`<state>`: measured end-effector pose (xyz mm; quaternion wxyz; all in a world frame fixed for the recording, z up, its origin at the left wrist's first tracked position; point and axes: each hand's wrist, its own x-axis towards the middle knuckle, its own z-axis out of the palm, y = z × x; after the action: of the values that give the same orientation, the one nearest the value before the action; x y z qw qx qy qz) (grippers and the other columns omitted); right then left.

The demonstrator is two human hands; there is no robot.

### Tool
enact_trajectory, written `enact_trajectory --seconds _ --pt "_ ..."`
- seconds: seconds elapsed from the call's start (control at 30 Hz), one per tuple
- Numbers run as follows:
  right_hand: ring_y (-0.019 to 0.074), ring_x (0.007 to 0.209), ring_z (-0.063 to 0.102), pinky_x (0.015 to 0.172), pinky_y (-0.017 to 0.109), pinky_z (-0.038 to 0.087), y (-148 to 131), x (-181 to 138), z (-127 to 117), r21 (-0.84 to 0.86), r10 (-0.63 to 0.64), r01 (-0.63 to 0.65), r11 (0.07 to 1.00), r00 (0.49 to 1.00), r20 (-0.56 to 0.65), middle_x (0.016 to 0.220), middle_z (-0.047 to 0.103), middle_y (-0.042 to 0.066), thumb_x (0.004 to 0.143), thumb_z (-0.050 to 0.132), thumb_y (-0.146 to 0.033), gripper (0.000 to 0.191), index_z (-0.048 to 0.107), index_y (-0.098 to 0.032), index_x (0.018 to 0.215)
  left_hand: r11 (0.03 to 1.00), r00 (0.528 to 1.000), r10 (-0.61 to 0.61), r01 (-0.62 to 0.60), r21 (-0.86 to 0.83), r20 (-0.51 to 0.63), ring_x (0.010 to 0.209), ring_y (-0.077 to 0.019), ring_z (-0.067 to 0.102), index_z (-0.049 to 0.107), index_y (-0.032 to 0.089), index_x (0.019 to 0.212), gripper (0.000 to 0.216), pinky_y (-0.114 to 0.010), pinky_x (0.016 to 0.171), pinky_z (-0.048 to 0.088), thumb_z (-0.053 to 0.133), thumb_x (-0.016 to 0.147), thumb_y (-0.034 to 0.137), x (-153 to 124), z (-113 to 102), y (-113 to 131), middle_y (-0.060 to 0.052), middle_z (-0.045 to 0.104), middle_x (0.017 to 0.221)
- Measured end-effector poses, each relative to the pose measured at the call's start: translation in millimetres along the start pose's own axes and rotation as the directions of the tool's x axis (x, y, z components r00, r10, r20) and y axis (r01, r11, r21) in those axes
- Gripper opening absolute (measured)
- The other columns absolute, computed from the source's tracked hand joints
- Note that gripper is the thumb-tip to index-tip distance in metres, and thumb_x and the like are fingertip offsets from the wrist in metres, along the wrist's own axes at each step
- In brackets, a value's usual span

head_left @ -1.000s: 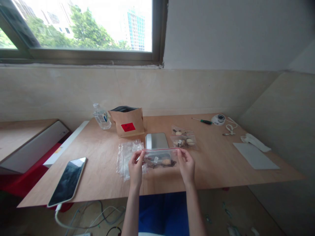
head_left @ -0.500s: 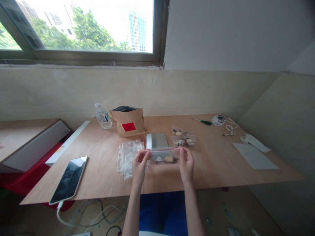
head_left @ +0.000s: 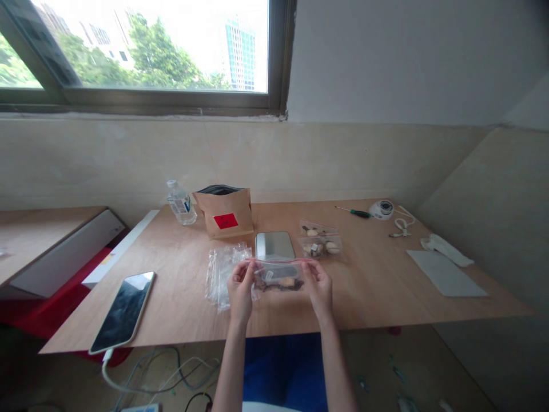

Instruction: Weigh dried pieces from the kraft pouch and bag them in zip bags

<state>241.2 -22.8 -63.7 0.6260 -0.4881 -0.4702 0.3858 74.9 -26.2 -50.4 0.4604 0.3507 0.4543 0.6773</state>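
Between my two hands a clear zip-lock bag (head_left: pixel 281 276) with a red seal strip hangs just above the table. Brown and pale dried pieces and a small white packet show inside it. My left hand (head_left: pixel 241 283) pinches the bag's top left corner between thumb and fingers. At the other top corner, my right hand (head_left: pixel 318 283) pinches the strip in the same way. Just beyond the bag lies a small silver scale (head_left: pixel 274 245). Two filled zip-lock bags (head_left: pixel 321 245) lie to its right, and a pile of clear plastic bags (head_left: pixel 221 274) is beside my left hand.
A brown paper pouch (head_left: pixel 227 214) stands open at the back, next to a water bottle (head_left: pixel 182 205). A phone (head_left: pixel 123 312) on a cable lies front left. At right are a screwdriver (head_left: pixel 359 213), a white camera (head_left: pixel 381 210) and a white sheet (head_left: pixel 446 274).
My right hand has moved left along the seal strip, so my hands are closer together. The filled bag now sags more between them.
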Motion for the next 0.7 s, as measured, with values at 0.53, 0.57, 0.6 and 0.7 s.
enact_trajectory --seconds 0.53,0.57,0.6,0.7 --pt "0.0219 0.087 0.064 0.084 0.036 0.049 -10 -1 -6 -0.157 -0.082 0.069 0.985 0.994 -0.078 0.086 0.07 0.008 0.081 0.057 -0.042 0.026 0.066 -0.017 0.084 0.997 0.996 -0.059 0.062 -0.046 0.071 0.068 -0.0153 0.065 0.061 0.015 0.08 0.024 -0.024 0.06 0.05 0.066 0.074 0.037 1 -5 5 -0.002 0.065 0.073" --pt "0.0222 0.087 0.064 0.085 0.037 0.048 -11 -1 -6 -0.156 -0.091 0.077 0.985 0.992 -0.082 0.086 0.071 0.008 0.081 0.056 -0.042 0.027 0.066 -0.017 0.083 0.998 0.996 -0.054 0.056 -0.035 0.071 0.068 -0.0153 0.064 0.061 0.015 0.08 0.024 -0.024 0.06 0.05 0.066 0.074 0.038 1 -5 6 -0.002 0.064 0.073" --pt "0.0223 0.087 0.064 0.085 0.037 0.048 -11 -1 -5 -0.154 -0.095 0.081 0.985 0.992 -0.086 0.085 0.071 0.008 0.081 0.056 -0.043 0.027 0.066 -0.017 0.083 0.998 0.996 -0.053 0.055 -0.025 0.072 0.067 -0.0153 0.064 0.061 0.015 0.08 0.024 -0.024 0.06 0.05 0.066 0.074 0.038 1 -5 6 -0.002 0.064 0.073" --pt "0.022 0.083 0.065 0.082 0.037 0.049 -11 -2 -4 -0.146 -0.088 0.072 0.987 0.991 -0.104 0.082 0.071 0.007 0.081 0.056 -0.044 0.028 0.065 -0.017 0.083 0.998 0.995 -0.058 0.059 -0.005 0.085 0.066 -0.0148 0.064 0.062 0.015 0.08 0.024 -0.023 0.058 0.049 0.065 0.075 0.038 1 -6 8 -0.002 0.064 0.072"
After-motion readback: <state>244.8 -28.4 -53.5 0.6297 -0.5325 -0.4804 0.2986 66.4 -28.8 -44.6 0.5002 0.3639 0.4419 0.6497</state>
